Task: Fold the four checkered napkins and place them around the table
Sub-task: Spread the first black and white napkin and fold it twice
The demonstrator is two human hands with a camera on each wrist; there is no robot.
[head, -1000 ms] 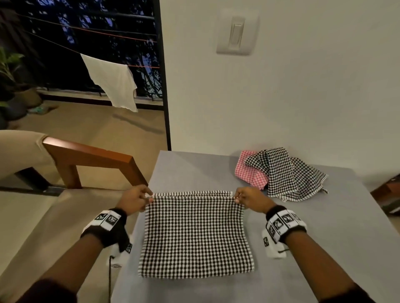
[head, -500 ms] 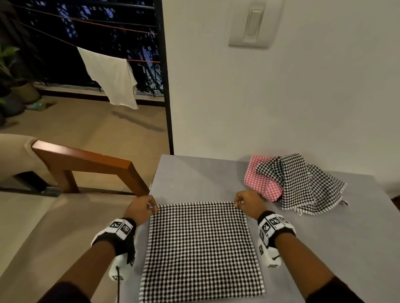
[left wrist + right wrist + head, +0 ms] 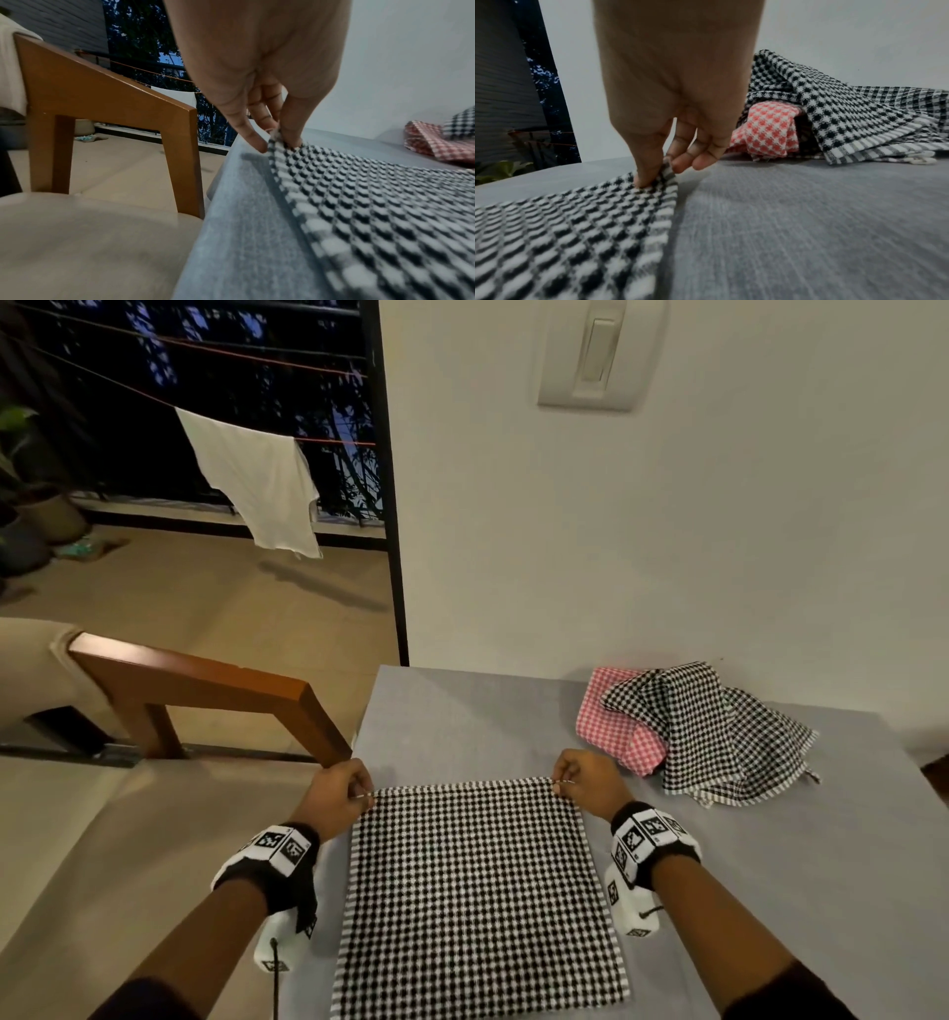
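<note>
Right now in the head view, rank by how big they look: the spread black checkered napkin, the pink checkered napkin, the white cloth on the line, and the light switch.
1. Spread black checkered napkin
2. White cloth, though it hangs farther off, so its true size is unsure
3. Light switch and pink checkered napkin: they look alike, and the napkin is partly covered

A white wall [image 3: 667, 531] with a light switch [image 3: 598, 351] rises beside a wooden chair [image 3: 205, 690].

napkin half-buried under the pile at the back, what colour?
Red-and-white check. The napkin shows best in the right wrist view, tucked under the black-and-white ones.
</note>
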